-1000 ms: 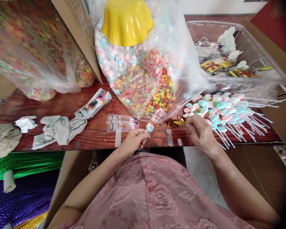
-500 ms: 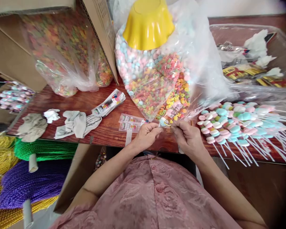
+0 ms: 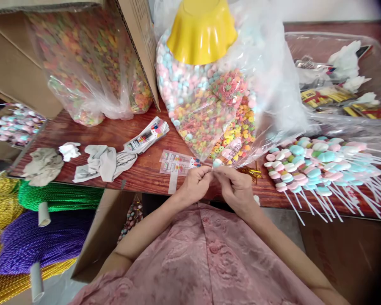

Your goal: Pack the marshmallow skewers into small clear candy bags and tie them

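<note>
My left hand (image 3: 196, 183) is closed in a pinch at the front of the table, right behind a small clear candy bag (image 3: 234, 149) with a printed label. A pale blue and white marshmallow (image 3: 217, 162) shows at the bag's near end. Fingertip to fingertip with it, my right hand (image 3: 236, 188) is pinched shut at the bag's gathered end. The gold twist tie seen there a moment ago is hidden by the fingers. Gold twist ties (image 3: 250, 172) lie on the table just beyond my right hand.
A large bag of marshmallows (image 3: 168, 76) carries a yellow bowl (image 3: 203, 36) and bagged candy rings (image 3: 203, 114). Marshmallow skewers (image 3: 311, 163) lie right. Left are printed wrappers (image 3: 147, 135), gloves (image 3: 98, 163), a carton (image 3: 139, 46) and coloured cords (image 3: 47, 241).
My right hand has moved left, up against my left fingertips, covering the gold twist tie that showed between them. Gold ties on the table have come into sight behind it. The view has shifted slightly.
</note>
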A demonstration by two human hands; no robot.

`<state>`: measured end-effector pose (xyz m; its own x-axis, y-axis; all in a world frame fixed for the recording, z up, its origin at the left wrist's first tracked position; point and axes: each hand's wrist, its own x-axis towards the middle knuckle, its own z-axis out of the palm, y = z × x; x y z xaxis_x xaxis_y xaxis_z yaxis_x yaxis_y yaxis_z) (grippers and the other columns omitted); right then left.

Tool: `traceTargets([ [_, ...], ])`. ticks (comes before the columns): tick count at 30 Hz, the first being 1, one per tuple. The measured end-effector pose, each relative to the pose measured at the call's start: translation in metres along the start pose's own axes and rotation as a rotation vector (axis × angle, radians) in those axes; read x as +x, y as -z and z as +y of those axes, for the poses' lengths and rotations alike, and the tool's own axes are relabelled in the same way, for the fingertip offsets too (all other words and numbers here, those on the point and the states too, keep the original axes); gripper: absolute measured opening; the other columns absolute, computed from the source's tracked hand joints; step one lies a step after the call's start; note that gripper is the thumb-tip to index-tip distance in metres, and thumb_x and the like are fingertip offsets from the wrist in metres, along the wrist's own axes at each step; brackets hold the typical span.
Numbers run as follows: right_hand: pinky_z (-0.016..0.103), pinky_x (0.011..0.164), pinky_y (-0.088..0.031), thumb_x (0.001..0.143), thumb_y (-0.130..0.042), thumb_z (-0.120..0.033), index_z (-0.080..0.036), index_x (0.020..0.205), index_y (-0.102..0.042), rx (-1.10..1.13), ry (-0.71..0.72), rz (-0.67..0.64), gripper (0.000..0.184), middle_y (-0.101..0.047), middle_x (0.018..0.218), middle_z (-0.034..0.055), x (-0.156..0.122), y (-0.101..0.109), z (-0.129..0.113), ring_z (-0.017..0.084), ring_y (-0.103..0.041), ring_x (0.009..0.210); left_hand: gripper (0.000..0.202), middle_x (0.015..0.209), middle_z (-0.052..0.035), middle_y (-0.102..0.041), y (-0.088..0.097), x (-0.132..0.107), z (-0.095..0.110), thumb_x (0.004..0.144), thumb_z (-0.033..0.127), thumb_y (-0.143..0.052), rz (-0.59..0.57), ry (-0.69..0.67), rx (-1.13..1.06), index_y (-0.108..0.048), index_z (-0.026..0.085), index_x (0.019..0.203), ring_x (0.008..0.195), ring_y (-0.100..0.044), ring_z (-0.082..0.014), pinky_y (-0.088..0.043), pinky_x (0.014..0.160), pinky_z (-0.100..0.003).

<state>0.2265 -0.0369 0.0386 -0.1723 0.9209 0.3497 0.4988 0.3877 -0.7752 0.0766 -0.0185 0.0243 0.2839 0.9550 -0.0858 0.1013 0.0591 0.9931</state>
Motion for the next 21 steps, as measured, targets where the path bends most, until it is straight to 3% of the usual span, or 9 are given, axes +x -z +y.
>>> traceTargets([
  [5,0.031,0.083,-0.056,0.093,-0.047,-0.02,-0.023,0.105,-0.073,0.002,-0.006,-0.006,0.028,-0.076,0.1,0.0041,0.001,-0.013,0.01,0.017,-0.072,0.089,0.026,0.066,0.0004,-0.05,0.003,-0.009,0.001,0.088,0.022,-0.042,0.04,-0.166,0.247,-0.048,0.017,0.063,0.067,-0.045,-0.0125,-0.037,0.069,-0.026],
  [10,0.026,0.076,-0.057,0.089,-0.049,-0.014,-0.024,0.11,-0.072,0.038,0.041,0.034,0.033,-0.077,0.097,0.0013,0.001,-0.014,0.008,0.014,-0.072,0.079,0.028,0.065,0.0016,-0.047,0.005,-0.013,-0.001,0.089,0.027,-0.045,0.043,-0.198,0.124,-0.047,0.017,0.063,0.066,-0.044,-0.0123,-0.036,0.066,-0.027],
  [13,0.026,0.076,-0.056,0.087,-0.049,-0.011,-0.026,0.13,-0.061,-0.042,0.058,0.018,0.047,-0.076,0.101,0.0025,0.003,-0.015,0.009,0.014,-0.071,0.081,0.039,0.061,0.0027,-0.045,0.003,-0.01,-0.004,0.093,0.039,-0.045,0.073,-0.145,0.054,-0.047,0.017,0.061,0.062,-0.041,-0.0109,-0.034,0.063,-0.026],
  [18,0.027,0.065,-0.054,0.088,-0.052,-0.016,-0.017,0.153,-0.025,-0.118,0.049,0.022,0.071,-0.071,0.073,-0.0004,-0.001,-0.018,0.016,0.015,-0.065,0.063,0.04,0.056,0.0046,-0.041,0.002,-0.003,-0.014,0.087,0.043,-0.054,0.14,-0.029,-0.049,-0.046,0.017,0.057,0.057,-0.037,-0.0089,-0.031,0.057,-0.024],
  [21,0.027,0.064,-0.054,0.089,-0.056,-0.02,-0.019,0.148,-0.029,-0.037,0.029,0.05,0.066,-0.071,0.078,0.0004,-0.009,-0.016,0.02,0.015,-0.067,0.067,0.042,0.053,0.0052,-0.042,0.002,-0.001,-0.016,0.086,0.046,-0.056,0.186,0.022,-0.145,-0.047,0.017,0.057,0.054,-0.036,-0.008,-0.032,0.055,-0.023],
])
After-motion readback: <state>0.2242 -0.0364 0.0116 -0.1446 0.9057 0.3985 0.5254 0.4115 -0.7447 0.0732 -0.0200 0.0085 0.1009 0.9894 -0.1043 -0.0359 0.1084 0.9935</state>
